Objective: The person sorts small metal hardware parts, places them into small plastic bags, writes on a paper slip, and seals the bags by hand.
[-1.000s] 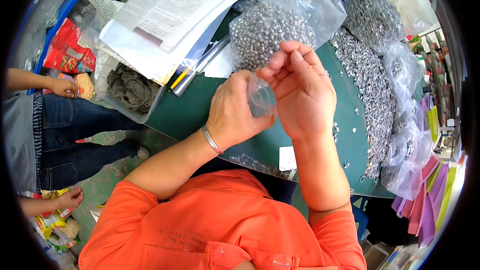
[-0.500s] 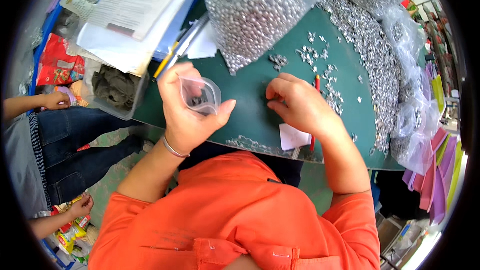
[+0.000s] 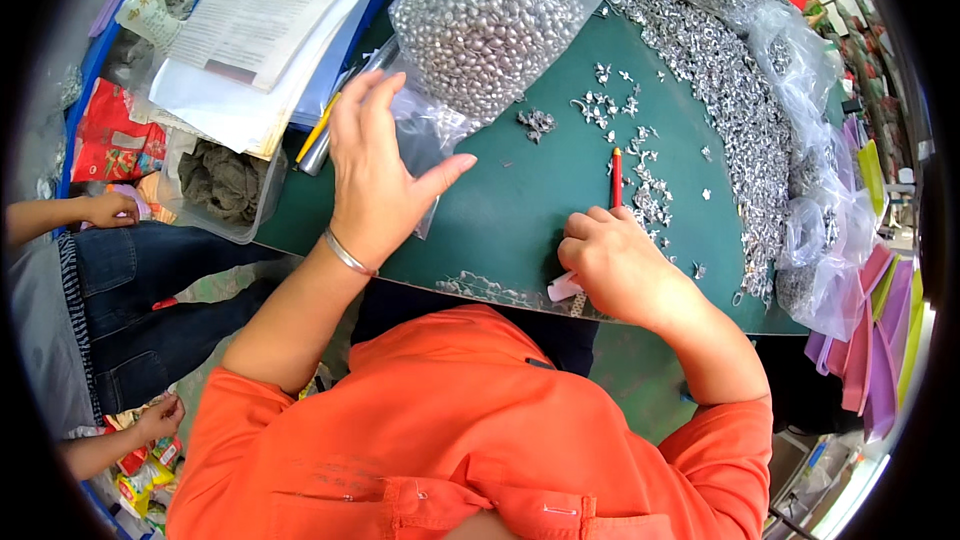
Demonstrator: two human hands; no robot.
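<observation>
My left hand (image 3: 375, 165) is open, thumb and fingers spread, over a small clear plastic bag (image 3: 422, 145) that lies on the green table. My right hand (image 3: 615, 255) is closed at the table's near edge, its fingertips down on a small white paper slip (image 3: 565, 287), which looks curled. A red pen (image 3: 617, 175) runs beneath that hand, with only its upper part showing. Left of the pen's tip sits a small clump of dark silvery pieces (image 3: 537, 123). Ahead stands a big clear bag of shiny silver beads (image 3: 490, 30).
Loose metal pieces (image 3: 650, 195) are scattered right of the pen, beside a long heap of them (image 3: 720, 80). Papers (image 3: 275, 30), a yellow pencil (image 3: 318, 128) and a clear tub of grey material (image 3: 222, 180) lie left. Another person's hand (image 3: 112, 209) shows at far left.
My left hand has let go of the small clear bag and opened. My right hand has moved right and nearer, down onto the white slip, which has curled.
</observation>
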